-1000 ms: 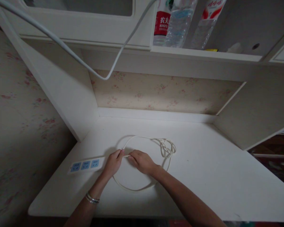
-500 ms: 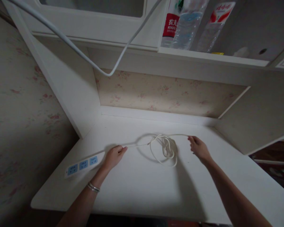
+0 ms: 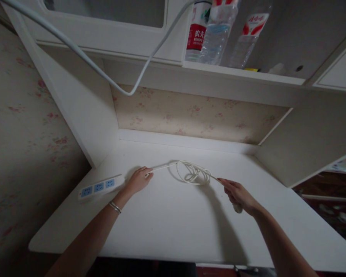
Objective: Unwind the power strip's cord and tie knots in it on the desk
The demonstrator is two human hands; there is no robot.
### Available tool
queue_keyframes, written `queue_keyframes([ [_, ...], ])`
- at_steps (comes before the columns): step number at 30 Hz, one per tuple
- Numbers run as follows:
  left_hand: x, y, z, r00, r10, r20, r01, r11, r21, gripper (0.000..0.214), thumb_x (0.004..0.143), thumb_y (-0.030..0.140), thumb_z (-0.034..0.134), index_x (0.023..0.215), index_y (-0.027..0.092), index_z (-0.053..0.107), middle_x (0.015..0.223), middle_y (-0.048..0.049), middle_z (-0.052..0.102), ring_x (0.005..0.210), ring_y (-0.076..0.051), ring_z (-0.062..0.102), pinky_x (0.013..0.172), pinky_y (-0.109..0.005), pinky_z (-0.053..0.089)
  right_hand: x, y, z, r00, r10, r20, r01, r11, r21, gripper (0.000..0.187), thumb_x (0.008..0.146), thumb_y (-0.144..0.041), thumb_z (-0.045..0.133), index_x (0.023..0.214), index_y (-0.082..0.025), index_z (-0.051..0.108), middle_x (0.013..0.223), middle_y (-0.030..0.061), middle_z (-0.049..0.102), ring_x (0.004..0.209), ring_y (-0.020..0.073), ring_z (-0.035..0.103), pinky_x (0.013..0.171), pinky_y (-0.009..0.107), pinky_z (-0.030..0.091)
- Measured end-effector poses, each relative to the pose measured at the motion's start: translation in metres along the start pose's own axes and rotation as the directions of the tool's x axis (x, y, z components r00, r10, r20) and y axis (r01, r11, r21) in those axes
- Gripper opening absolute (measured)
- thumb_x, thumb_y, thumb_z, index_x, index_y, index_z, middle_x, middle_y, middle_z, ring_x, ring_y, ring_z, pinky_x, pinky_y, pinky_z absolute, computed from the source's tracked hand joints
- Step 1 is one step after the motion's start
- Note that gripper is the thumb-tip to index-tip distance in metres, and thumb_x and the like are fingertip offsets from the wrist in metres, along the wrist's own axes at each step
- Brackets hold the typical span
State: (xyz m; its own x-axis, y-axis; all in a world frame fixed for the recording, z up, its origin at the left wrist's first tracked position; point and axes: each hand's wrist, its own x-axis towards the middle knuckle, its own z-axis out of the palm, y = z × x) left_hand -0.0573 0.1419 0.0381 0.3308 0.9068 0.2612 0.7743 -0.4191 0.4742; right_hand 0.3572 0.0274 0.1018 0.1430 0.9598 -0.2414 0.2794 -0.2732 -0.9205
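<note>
A white power strip (image 3: 117,182) with several blue socket panels lies at the left of the desk. Its thin white cord (image 3: 187,181) is bunched in loose, tangled loops between my hands. My left hand (image 3: 140,179) pinches the cord close to the strip's end. On the other side, my right hand (image 3: 238,194) is closed around the cord, and a pale lump, perhaps the plug, shows under its fingers. The cord runs fairly straight from each hand to the loops. Where the strip meets the cord is hidden by my left hand.
The white desk (image 3: 161,231) has a raised back edge and side panels. Above it, plastic bottles (image 3: 216,38) stand on an open shelf (image 3: 245,75). A thick pale cable (image 3: 129,93) hangs in a bend in front of the cabinet at upper left.
My right hand has moved down and turned, and the pale lump now shows beneath it. My left hand has risen slightly; the loops between them lie flatter and farther left.
</note>
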Motion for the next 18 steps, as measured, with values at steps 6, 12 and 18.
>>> queue_keyframes([
  [6, 0.006, 0.043, 0.025, 0.998, 0.037, 0.045, -0.041, 0.994, 0.097, 0.037, 0.088, 0.030, 0.050, 0.123, 0.017, 0.055, 0.115, -0.0121, 0.062, 0.107, -0.023, 0.057, 0.094, -0.035, 0.042, -0.006, -0.042, 0.047, 0.919, -0.147, 0.366, 0.164, 0.986, -0.017, 0.051, 0.079, -0.051, 0.064, 0.113, -0.013, 0.065, 0.079, 0.0051, 0.065, 0.060, 0.0119, 0.054, 0.057, 0.025, 0.045],
  [12, 0.017, 0.059, 0.038, 0.996, 0.063, 0.069, -0.072, 0.987, 0.142, 0.038, 0.090, 0.024, 0.046, 0.126, 0.013, 0.050, 0.124, -0.0174, 0.058, 0.116, -0.027, 0.053, 0.099, -0.040, 0.038, -0.028, -0.070, 0.062, 0.895, -0.167, 0.413, 0.182, 0.983, 0.004, 0.054, 0.082, -0.052, 0.060, 0.125, -0.018, 0.060, 0.090, 0.0060, 0.067, 0.067, 0.0132, 0.055, 0.058, 0.025, 0.045],
  [18, 0.024, 0.065, 0.049, 0.971, 0.199, 0.133, -0.211, 0.974, 0.082, 0.035, 0.091, 0.021, 0.046, 0.125, 0.016, 0.054, 0.123, -0.0137, 0.062, 0.116, -0.024, 0.056, 0.105, -0.040, 0.033, -0.049, -0.094, 0.045, 0.924, -0.308, 0.226, 0.322, 0.946, -0.027, 0.047, 0.081, -0.051, 0.062, 0.113, -0.018, 0.068, 0.102, 0.0083, 0.068, 0.081, 0.0179, 0.060, 0.070, 0.029, 0.051],
])
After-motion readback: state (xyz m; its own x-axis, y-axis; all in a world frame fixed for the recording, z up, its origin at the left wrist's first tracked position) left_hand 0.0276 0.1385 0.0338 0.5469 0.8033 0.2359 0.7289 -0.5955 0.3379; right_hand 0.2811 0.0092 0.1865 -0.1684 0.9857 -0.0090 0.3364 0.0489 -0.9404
